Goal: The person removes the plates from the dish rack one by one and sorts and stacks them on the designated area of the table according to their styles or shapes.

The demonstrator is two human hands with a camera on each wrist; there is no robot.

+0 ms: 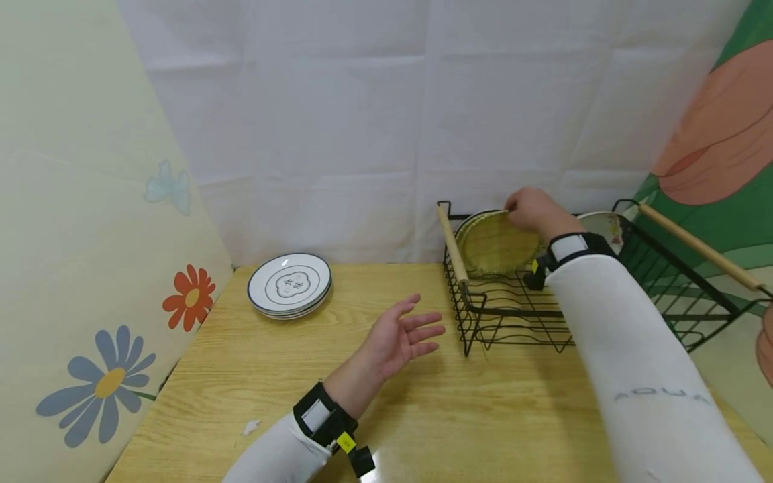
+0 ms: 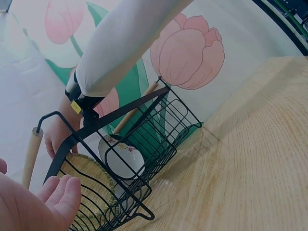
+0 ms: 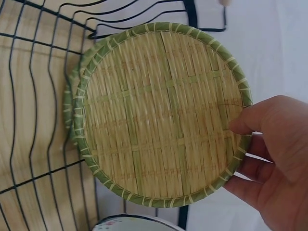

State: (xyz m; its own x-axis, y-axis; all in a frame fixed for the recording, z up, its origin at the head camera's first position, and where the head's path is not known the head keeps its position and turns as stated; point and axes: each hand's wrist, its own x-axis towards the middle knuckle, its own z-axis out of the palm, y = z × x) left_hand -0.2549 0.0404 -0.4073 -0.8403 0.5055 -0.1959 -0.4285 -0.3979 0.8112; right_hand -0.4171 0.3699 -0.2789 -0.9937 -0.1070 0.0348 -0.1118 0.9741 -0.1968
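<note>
My right hand (image 1: 537,211) pinches the edge of a round woven bamboo tray (image 1: 501,245) that stands on edge at the left end of a black wire dish rack (image 1: 513,312). In the right wrist view, the thumb lies on the tray's face and the fingers go behind its green-bound rim. A second woven rim (image 3: 68,103) shows just behind that tray. My left hand (image 1: 395,339) is held over the table, left of the rack, palm up with fingers extended and nothing in it. The left wrist view shows its fingers near the rack's wire side.
White plates with blue rims (image 1: 290,285) are stacked at the back left of the table. A white dish with a floral pattern (image 2: 126,161) stands in the rack, right of the bamboo tray. Wooden handles (image 1: 453,245) top the rack's ends. A white cloth (image 1: 338,134) hangs behind.
</note>
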